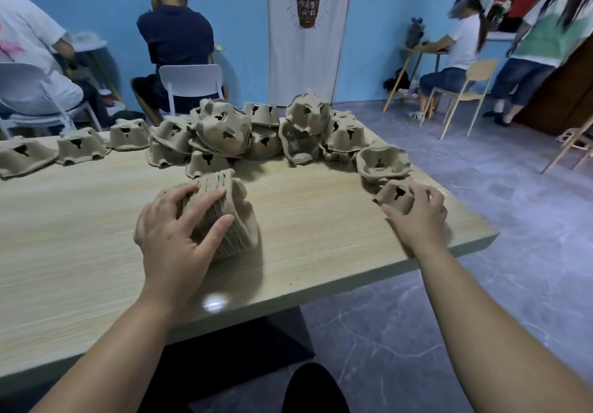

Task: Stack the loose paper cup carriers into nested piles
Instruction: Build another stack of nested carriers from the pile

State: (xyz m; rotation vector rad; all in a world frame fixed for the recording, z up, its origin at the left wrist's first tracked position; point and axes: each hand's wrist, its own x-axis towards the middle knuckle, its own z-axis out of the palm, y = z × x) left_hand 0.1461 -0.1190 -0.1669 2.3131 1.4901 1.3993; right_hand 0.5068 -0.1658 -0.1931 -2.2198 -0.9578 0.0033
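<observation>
A nested pile of brown pulp cup carriers (pixel 234 220) lies tilted on its side on the wooden table (pixel 96 236), in front of me. My left hand (pixel 175 233) grips this pile from the left, fingers spread over its ribbed edge. My right hand (pixel 417 217) holds a single loose carrier (pixel 393 196) near the table's right edge, thumb below it and fingers curled over its far side. Behind it sits another loose carrier (pixel 383 162), open side up. A heap of several loose carriers (pixel 256 133) is jumbled at the table's far middle.
A row of single carriers (pixel 80 146) runs along the far left of the table. The table's right corner (pixel 491 236) drops off to a grey floor. Several people sit or stand at chairs and small tables by the blue wall behind.
</observation>
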